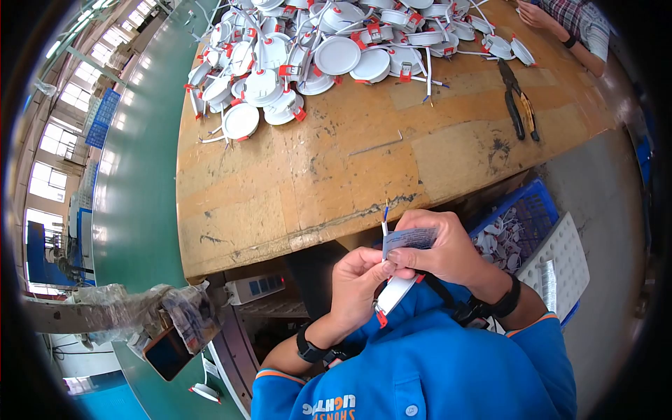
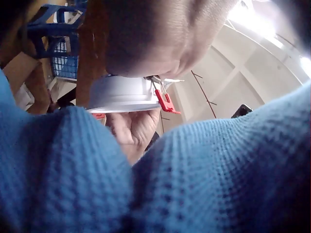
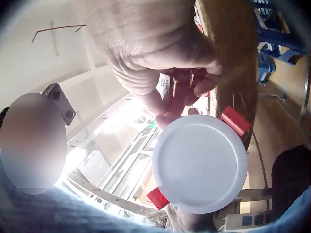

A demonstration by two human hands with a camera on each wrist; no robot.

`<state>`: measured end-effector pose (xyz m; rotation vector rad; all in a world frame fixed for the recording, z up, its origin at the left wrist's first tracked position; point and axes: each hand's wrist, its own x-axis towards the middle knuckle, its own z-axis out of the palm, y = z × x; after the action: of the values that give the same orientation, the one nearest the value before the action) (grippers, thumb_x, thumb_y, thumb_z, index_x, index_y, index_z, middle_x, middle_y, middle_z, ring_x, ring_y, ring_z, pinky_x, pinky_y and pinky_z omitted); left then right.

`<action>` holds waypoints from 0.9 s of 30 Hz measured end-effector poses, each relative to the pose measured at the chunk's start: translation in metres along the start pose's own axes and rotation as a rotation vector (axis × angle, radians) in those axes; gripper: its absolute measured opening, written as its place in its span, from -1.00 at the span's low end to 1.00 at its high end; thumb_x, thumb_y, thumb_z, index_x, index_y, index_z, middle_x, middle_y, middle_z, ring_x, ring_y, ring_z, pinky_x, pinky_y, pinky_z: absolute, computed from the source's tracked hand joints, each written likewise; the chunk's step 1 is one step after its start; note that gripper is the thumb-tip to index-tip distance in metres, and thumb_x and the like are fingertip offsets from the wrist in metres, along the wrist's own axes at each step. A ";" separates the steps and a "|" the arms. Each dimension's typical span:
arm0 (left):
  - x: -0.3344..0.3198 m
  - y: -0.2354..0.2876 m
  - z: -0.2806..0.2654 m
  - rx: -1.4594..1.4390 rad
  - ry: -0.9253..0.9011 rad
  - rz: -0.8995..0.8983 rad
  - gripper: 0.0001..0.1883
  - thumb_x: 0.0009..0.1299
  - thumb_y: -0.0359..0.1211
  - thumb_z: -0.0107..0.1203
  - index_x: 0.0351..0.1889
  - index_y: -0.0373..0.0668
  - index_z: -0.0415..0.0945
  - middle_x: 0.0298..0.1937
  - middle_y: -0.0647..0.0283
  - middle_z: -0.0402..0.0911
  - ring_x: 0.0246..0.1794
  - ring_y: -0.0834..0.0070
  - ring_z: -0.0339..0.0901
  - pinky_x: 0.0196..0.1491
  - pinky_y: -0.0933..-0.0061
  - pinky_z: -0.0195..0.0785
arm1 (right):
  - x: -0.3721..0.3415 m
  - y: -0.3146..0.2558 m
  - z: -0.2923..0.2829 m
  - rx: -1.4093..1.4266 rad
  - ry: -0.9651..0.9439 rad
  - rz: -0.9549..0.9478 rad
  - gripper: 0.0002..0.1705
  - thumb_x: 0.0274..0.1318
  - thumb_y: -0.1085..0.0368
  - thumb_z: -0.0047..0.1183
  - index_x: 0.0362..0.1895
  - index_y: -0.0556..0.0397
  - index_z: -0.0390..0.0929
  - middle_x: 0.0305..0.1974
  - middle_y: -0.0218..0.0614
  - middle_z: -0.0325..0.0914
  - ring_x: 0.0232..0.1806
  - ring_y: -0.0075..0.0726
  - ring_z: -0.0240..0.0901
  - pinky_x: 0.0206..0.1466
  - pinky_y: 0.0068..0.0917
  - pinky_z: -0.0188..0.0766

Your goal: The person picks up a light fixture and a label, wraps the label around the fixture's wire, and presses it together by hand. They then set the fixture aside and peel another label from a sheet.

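In the head view, the left hand [image 1: 355, 288] pinches a white cable with bare blue and brown wire ends, just above a round white lamp [image 1: 396, 294] with red clips. The right hand [image 1: 448, 253] grips a grey printed label [image 1: 411, 239] against the cable, its thumb meeting the left fingertips. From the right wrist, the lamp's flat white face [image 3: 200, 164] hangs below the right hand [image 3: 165, 58], between two red clips. The left wrist view shows the lamp edge-on [image 2: 124, 94] under the left hand [image 2: 160, 34], a red clip [image 2: 166, 101] beside it.
Many white lamps [image 1: 337, 55] are heaped at the table's back. Pliers [image 1: 519, 105] and a thin bent rod [image 1: 376, 145] lie on the brown tabletop [image 1: 280, 189]. A blue crate [image 1: 535, 210] of small white parts stands below right. Another person's arm [image 1: 560, 31] shows at upper right.
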<state>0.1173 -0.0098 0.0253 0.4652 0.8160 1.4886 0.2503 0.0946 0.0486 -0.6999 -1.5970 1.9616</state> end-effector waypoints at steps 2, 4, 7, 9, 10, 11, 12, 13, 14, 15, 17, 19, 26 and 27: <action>0.000 0.000 0.001 -0.002 -0.001 0.011 -0.91 0.34 -0.50 0.00 -0.28 -0.36 0.44 -0.34 -0.05 0.61 -0.30 0.34 0.61 -0.17 0.39 0.50 | 0.000 0.001 0.001 -0.011 0.009 -0.032 -0.78 -0.09 0.30 0.27 -0.47 0.13 0.49 -0.55 -0.49 0.45 -0.53 -0.76 0.30 -0.52 -0.72 0.25; 0.001 0.000 0.002 -0.014 -0.010 0.014 -0.92 0.34 -0.50 0.00 -0.29 -0.35 0.44 -0.35 -0.04 0.62 -0.29 0.34 0.61 -0.17 0.40 0.50 | 0.000 0.004 0.000 0.006 0.008 -0.045 -0.78 -0.09 0.30 0.27 -0.47 0.13 0.48 -0.55 -0.50 0.44 -0.53 -0.76 0.30 -0.51 -0.72 0.25; 0.000 0.002 0.001 -0.017 -0.021 -0.011 -0.93 0.34 -0.51 0.00 -0.29 -0.36 0.45 -0.34 -0.02 0.61 -0.28 0.34 0.61 -0.16 0.38 0.51 | 0.000 0.003 -0.003 -0.051 -0.008 -0.076 -0.79 -0.10 0.32 0.27 -0.44 0.16 0.53 -0.51 -0.48 0.47 -0.50 -0.74 0.34 -0.50 -0.72 0.26; 0.000 0.000 0.001 -0.016 -0.003 -0.019 -0.93 0.33 -0.52 0.00 -0.29 -0.36 0.45 -0.33 0.00 0.61 -0.28 0.34 0.61 -0.15 0.36 0.51 | 0.001 -0.008 -0.001 -0.043 0.046 -0.113 -0.81 -0.11 0.33 0.26 -0.42 0.17 0.57 -0.48 -0.44 0.50 -0.48 -0.70 0.38 -0.47 -0.70 0.29; 0.000 -0.001 0.001 -0.016 0.007 -0.023 -0.93 0.33 -0.53 0.00 -0.29 -0.36 0.45 -0.32 0.01 0.60 -0.28 0.34 0.61 -0.14 0.35 0.51 | 0.002 -0.012 -0.001 -0.039 0.073 -0.131 -0.82 -0.12 0.34 0.26 -0.41 0.18 0.58 -0.47 -0.42 0.52 -0.46 -0.67 0.40 -0.45 -0.69 0.30; 0.000 -0.002 0.000 -0.015 0.012 -0.028 -0.94 0.33 -0.53 0.00 -0.30 -0.37 0.45 -0.31 0.02 0.60 -0.28 0.33 0.61 -0.14 0.34 0.51 | 0.003 -0.014 -0.004 -0.108 0.056 -0.188 -0.83 -0.12 0.35 0.26 -0.41 0.17 0.60 -0.46 -0.40 0.52 -0.44 -0.65 0.41 -0.43 -0.67 0.31; 0.000 -0.004 -0.001 -0.015 0.017 -0.034 -0.94 0.32 -0.54 0.00 -0.30 -0.37 0.45 -0.30 0.02 0.60 -0.28 0.33 0.61 -0.13 0.33 0.51 | 0.005 -0.016 -0.008 -0.176 0.038 -0.244 -0.83 -0.12 0.35 0.26 -0.41 0.16 0.61 -0.45 -0.38 0.53 -0.42 -0.62 0.43 -0.41 -0.66 0.32; -0.001 -0.005 -0.001 -0.014 0.021 -0.040 -0.94 0.32 -0.54 0.00 -0.30 -0.37 0.45 -0.29 0.03 0.59 -0.28 0.33 0.61 -0.13 0.32 0.52 | 0.006 -0.017 -0.010 -0.245 0.021 -0.299 -0.84 -0.13 0.36 0.26 -0.41 0.15 0.62 -0.44 -0.36 0.54 -0.40 -0.59 0.44 -0.39 -0.64 0.33; -0.001 -0.005 -0.001 -0.006 0.014 -0.039 -0.94 0.32 -0.54 0.01 -0.30 -0.37 0.45 -0.29 0.03 0.59 -0.28 0.32 0.61 -0.13 0.32 0.52 | 0.006 -0.019 -0.011 -0.245 0.021 -0.272 -0.85 -0.13 0.35 0.26 -0.42 0.15 0.62 -0.44 -0.36 0.54 -0.39 -0.58 0.45 -0.37 -0.64 0.33; -0.001 -0.004 -0.001 0.002 0.008 -0.036 -0.94 0.32 -0.54 0.01 -0.30 -0.37 0.45 -0.28 0.03 0.59 -0.28 0.32 0.61 -0.13 0.32 0.52 | 0.005 -0.020 -0.011 -0.245 0.019 -0.245 -0.86 -0.14 0.35 0.27 -0.44 0.14 0.62 -0.45 -0.35 0.53 -0.38 -0.57 0.45 -0.35 -0.63 0.33; -0.001 -0.003 -0.001 0.005 -0.004 -0.035 -0.94 0.31 -0.54 0.02 -0.30 -0.37 0.45 -0.28 0.03 0.59 -0.28 0.31 0.61 -0.13 0.31 0.52 | 0.006 -0.021 -0.012 -0.256 0.011 -0.240 -0.87 -0.14 0.35 0.27 -0.45 0.13 0.62 -0.45 -0.35 0.53 -0.38 -0.56 0.45 -0.32 -0.63 0.33; -0.001 -0.001 0.000 -0.002 -0.018 -0.037 -0.94 0.31 -0.54 0.03 -0.30 -0.36 0.45 -0.28 0.03 0.59 -0.27 0.30 0.61 -0.12 0.31 0.52 | 0.007 -0.022 -0.012 -0.279 0.001 -0.284 -0.87 -0.13 0.36 0.26 -0.46 0.14 0.61 -0.46 -0.36 0.53 -0.37 -0.56 0.45 -0.31 -0.64 0.33; -0.001 -0.001 -0.005 0.041 -0.028 -0.151 -0.95 0.30 -0.55 0.04 -0.32 -0.37 0.46 -0.28 0.03 0.59 -0.27 0.30 0.61 -0.13 0.35 0.51 | 0.016 -0.030 -0.026 0.160 0.267 -0.190 -0.95 0.04 0.42 0.12 -0.39 0.13 0.56 -0.41 -0.51 0.50 -0.36 -0.69 0.37 -0.27 -0.68 0.31; -0.001 -0.001 -0.006 0.070 -0.010 -0.108 -0.96 0.29 -0.56 0.04 -0.32 -0.37 0.46 -0.28 0.03 0.59 -0.27 0.30 0.61 -0.14 0.35 0.50 | 0.015 -0.037 -0.030 0.065 0.305 -0.271 -0.90 0.00 0.41 0.16 -0.35 0.12 0.56 -0.42 -0.51 0.49 -0.37 -0.69 0.35 -0.28 -0.69 0.29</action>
<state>0.1135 -0.0121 0.0206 0.4731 0.8749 1.3603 0.2621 0.1332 0.0790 -0.6799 -1.3595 1.6176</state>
